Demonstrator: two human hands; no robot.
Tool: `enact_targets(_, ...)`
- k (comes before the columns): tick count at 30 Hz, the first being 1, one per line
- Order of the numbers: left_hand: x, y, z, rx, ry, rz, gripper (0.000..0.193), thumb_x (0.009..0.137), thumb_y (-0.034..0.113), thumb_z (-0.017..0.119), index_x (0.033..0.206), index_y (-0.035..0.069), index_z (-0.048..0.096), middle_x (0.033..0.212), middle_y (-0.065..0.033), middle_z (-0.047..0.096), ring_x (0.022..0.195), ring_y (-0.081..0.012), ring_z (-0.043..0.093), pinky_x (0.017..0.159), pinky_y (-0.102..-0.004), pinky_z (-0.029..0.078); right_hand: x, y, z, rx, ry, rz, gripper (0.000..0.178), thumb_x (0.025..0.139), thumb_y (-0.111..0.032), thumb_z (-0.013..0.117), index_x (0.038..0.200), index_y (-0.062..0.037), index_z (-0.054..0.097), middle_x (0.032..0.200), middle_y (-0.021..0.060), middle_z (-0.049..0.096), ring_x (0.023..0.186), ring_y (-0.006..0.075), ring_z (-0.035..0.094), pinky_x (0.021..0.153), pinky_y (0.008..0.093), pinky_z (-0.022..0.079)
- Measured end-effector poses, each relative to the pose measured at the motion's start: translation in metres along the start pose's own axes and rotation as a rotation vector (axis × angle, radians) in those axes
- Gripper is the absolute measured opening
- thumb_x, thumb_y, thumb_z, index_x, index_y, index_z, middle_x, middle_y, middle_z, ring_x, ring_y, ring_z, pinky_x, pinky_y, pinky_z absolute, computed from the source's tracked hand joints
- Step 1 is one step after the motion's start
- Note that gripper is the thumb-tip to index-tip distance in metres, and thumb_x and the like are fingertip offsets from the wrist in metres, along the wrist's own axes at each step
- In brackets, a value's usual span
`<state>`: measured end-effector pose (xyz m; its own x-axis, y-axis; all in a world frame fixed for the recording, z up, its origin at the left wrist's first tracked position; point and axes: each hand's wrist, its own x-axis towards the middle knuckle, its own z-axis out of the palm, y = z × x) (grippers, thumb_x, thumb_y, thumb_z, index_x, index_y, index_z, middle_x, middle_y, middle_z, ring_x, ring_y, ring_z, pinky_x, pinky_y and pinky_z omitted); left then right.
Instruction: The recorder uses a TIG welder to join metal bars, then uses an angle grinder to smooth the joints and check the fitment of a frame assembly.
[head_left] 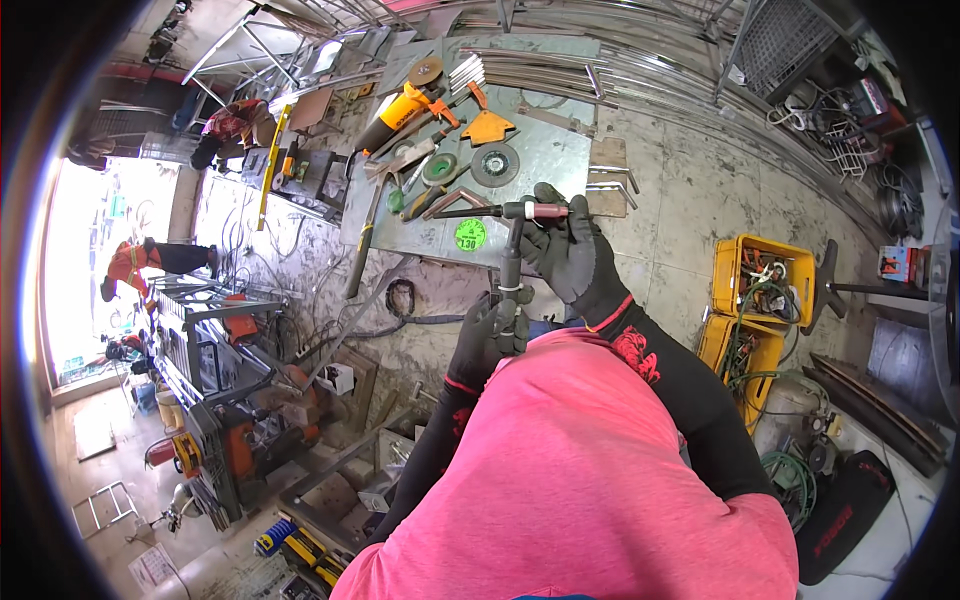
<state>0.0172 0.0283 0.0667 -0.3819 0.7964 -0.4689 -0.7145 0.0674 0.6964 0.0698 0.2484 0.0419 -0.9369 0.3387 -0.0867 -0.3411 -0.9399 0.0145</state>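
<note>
Both gloved hands on the TIG welding torch (510,240): left hand (485,340) wrapped round its upright handle low down, right hand (570,250) pinching the pink-nozzled head above, head axis running crosswise toward the surface (540,160) beyond.

- Concrete floor (680,190), grey and stained, is running beneath the whole workshop.
- Metal sheet (545,150) is lying flat on it.
- Long steel bars (640,70) are resting along the far edge.
- Yellow crates (762,270) are sitting at right.
- Daylight is flooding through the opening (90,270) at left.
</note>
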Motion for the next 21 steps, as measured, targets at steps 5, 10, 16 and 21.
enact_targets(5, -0.001, 0.0, 0.002, -0.018, 0.013, 0.007, 0.044, 0.111, 0.03, 0.065, 0.143, 0.0, 0.065, 0.098, -0.004, 0.07, 0.08, -0.0126, 0.066, 0.069, -0.0288, 0.056, 0.0, 0.0, -0.001, 0.06, -0.016, 0.007, 0.052, 0.119, -0.044, 0.05, 0.153, -0.0059, 0.059, 0.146, 0.012, 0.066, 0.13, 0.0321, 0.066, 0.116, 0.0527, 0.054)
enact_targets(10, -0.001, -0.001, 0.002, -0.026, 0.025, 0.029, 0.047, 0.109, 0.031, 0.071, 0.143, -0.001, 0.064, 0.099, -0.0048, 0.07, 0.082, -0.0133, 0.067, 0.07, -0.0297, 0.057, 0.001, 0.005, 0.005, -0.005, 0.089, -0.027, 0.06, 0.117, -0.05, 0.052, 0.158, -0.006, 0.057, 0.139, 0.0135, 0.069, 0.122, 0.0304, 0.071, 0.104, 0.0487, 0.06)
enact_targets(16, 0.002, -0.004, -0.001, -0.067, -0.025, 0.034, 0.055, 0.106, 0.036, 0.075, 0.145, -0.002, 0.062, 0.098, -0.0052, 0.069, 0.082, -0.0138, 0.067, 0.07, -0.0303, 0.057, -0.001, 0.006, 0.01, -0.03, 0.098, -0.031, 0.06, 0.117, -0.049, 0.052, 0.158, -0.0058, 0.056, 0.14, 0.0135, 0.069, 0.123, 0.0307, 0.07, 0.107, 0.0491, 0.059)
enact_targets(21, 0.003, -0.007, -0.007, -0.046, -0.03, 0.041, 0.057, 0.105, 0.035, 0.075, 0.146, -0.002, 0.061, 0.099, -0.0068, 0.069, 0.082, -0.0155, 0.067, 0.07, -0.0314, 0.057, -0.003, 0.004, 0.011, -0.046, 0.021, -0.03, 0.06, 0.118, -0.048, 0.05, 0.157, -0.0023, 0.056, 0.142, 0.0156, 0.067, 0.127, 0.0321, 0.067, 0.113, 0.05, 0.055)
